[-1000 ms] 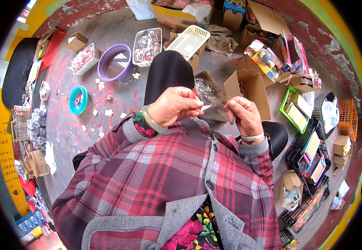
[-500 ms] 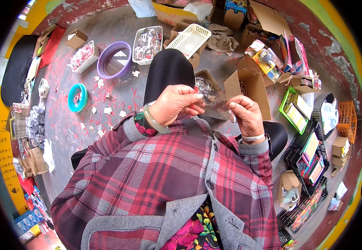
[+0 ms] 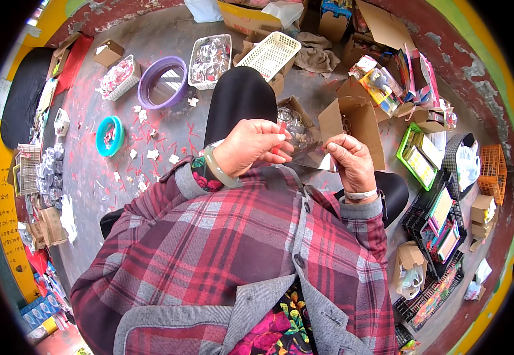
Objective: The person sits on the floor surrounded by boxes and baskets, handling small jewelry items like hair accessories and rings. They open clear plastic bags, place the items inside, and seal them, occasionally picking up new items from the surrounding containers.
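Note:
My left hand is closed in a pinch on a thin red strip, whose end sticks up past the fingertips. Opposite it, my right hand pinches a small clear plastic bag with a whitish corner showing by the thumb. The bag is see-through, so its outline is hard to follow, and I cannot tell whether the left fingers touch it. Just beyond the hands stands an open carton of small clear-wrapped items. A taller open cardboard box is behind my right hand.
Red strips and white scraps litter the floor at left, around a teal basin and a purple basin. White baskets stand ahead of my knee. Black crates, a green tray and an orange crate line the right.
My left fingers have shifted slightly, and more of the red strip shows above them. The plastic between the hands sits lower, uncovering the carton's contents. My right hand has barely moved.

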Available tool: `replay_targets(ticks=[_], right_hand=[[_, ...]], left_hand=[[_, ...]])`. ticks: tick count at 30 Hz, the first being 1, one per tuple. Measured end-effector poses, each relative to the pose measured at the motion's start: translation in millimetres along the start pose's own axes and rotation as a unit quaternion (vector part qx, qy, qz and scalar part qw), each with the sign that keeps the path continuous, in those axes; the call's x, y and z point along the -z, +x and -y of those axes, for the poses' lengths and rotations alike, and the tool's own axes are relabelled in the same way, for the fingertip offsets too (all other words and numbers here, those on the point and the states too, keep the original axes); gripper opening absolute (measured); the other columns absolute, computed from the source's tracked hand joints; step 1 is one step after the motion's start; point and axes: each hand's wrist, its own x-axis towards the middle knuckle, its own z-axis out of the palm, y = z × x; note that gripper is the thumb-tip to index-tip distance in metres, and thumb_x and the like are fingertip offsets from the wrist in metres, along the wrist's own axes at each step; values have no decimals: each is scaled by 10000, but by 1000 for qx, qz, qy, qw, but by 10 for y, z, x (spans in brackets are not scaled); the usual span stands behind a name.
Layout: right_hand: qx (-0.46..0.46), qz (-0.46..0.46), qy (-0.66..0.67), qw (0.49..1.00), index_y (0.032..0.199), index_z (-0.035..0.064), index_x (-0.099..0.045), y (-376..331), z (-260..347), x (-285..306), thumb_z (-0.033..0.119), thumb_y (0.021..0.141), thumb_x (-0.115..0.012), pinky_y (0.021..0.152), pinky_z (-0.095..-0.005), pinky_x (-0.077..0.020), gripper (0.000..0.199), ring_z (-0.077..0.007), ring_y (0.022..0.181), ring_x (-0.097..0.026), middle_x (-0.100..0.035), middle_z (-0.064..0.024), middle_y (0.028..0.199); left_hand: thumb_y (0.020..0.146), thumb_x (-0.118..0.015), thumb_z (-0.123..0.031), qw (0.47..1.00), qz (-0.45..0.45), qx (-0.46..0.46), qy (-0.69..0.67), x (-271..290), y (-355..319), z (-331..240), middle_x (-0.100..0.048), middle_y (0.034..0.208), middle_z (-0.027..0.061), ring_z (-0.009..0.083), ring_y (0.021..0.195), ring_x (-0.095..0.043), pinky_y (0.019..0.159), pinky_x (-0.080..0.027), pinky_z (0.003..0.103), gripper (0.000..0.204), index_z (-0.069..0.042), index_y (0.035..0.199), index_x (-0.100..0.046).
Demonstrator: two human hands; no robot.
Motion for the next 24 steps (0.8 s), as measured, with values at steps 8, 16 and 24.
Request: replay_targets(ticks=[8, 16, 24], right_hand=[[-15, 14, -1, 1000, 864, -4, -609, -14, 6, -3, 80, 833, -605, 480, -189, -379, 89, -66, 531, -481, -558, -11, 661], [-5, 25, -15, 1000, 867, 5, -614, -28, 8, -41, 114, 835, -608, 476, -180, -368, 114, -69, 533, -488, -554, -4, 631], [-8, 43, -28, 999, 874, 14, -621, -29, -25, -41, 126, 838, -605, 485, -180, -366, 119, -61, 540, -492, -560, 0, 631]], left_hand=[[830, -603, -52, 1000, 1, 5, -23, -7, -2, -14, -639, 815, 153, 202, 676, -654, 614, -558, 251, 108, 24, 900, -570], [795, -655, -76, 999, -13, -29, 2, -15, 20, 9, -637, 739, 109, 164, 631, -642, 556, -530, 227, 114, -10, 826, -567], [769, -695, -105, 998, -14, -40, 51, -44, 39, 24, -614, 670, 59, 112, 580, -605, 520, -482, 201, 150, -34, 784, -564]])
